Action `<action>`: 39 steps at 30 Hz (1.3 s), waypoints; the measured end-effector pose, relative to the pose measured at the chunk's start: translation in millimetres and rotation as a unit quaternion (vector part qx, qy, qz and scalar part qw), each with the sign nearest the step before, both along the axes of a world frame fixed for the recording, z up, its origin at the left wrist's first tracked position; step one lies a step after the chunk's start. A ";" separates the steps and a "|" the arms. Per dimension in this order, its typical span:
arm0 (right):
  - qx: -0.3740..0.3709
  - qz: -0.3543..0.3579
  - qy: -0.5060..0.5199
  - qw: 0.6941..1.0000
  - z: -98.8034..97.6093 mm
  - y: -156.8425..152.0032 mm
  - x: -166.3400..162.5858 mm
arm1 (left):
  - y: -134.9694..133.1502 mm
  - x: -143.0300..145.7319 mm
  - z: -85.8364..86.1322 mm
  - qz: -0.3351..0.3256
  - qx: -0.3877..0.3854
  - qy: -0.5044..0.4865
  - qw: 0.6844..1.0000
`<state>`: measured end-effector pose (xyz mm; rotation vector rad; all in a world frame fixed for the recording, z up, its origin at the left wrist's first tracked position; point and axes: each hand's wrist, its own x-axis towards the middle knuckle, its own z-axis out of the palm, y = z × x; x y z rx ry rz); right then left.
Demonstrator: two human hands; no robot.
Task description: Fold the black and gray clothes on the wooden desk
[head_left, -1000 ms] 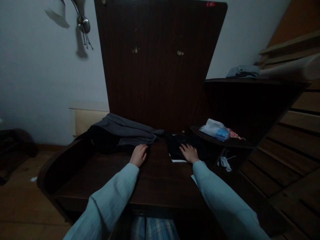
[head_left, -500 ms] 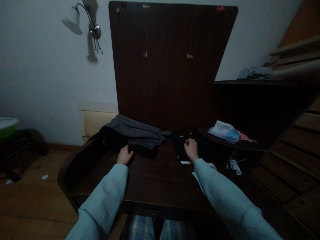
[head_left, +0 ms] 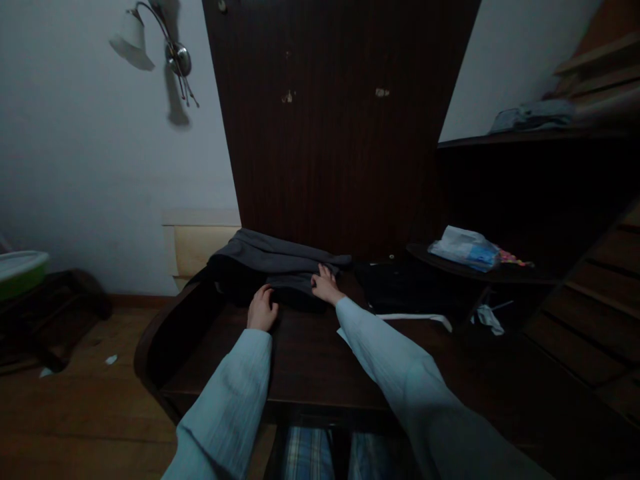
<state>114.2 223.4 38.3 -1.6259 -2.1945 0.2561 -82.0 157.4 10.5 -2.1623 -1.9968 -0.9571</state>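
Note:
A dark grey garment with black parts [head_left: 270, 250] lies bunched along the back of the dark wooden desk [head_left: 320, 363]. At the garment's front edge is my left hand [head_left: 263, 310], fingertips against the black cloth and thumb held apart. My right hand [head_left: 327, 287] lies over the garment's right end, its fingers stretched forward onto the grey cloth. Neither hand visibly grips the cloth. Right of my right hand, a folded black cloth item [head_left: 405, 287] rests on the desk, with a white strip [head_left: 415, 317] along its front.
A curved shelf [head_left: 425, 255] at the right bears a plastic packet [head_left: 465, 248]. Crumpled white material [head_left: 489, 320] sits beneath it. The desk's raised left side [head_left: 150, 340] curves up beside the garment. A tall dark board [head_left: 335, 147] stands behind, with a wall lamp [head_left: 177, 59] at upper left.
My right hand has moved left from the folded black item onto the right end of the grey garment. My left hand stays at the garment's front edge. The view has shifted slightly.

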 end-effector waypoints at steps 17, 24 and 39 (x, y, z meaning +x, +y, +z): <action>0.091 0.007 0.179 0.980 0.7 0.2 -11.7 | 4.2 12.8 -13.1 -0.060 -0.095 0.009 0.994; 0.114 0.095 0.253 0.956 -33.0 -57.8 -43.0 | -0.9 15.9 -4.9 -0.053 -0.113 0.051 0.991; 0.308 0.189 0.255 0.897 -24.5 -108.2 4.0 | 22.2 7.3 -2.6 0.022 -0.150 0.055 0.987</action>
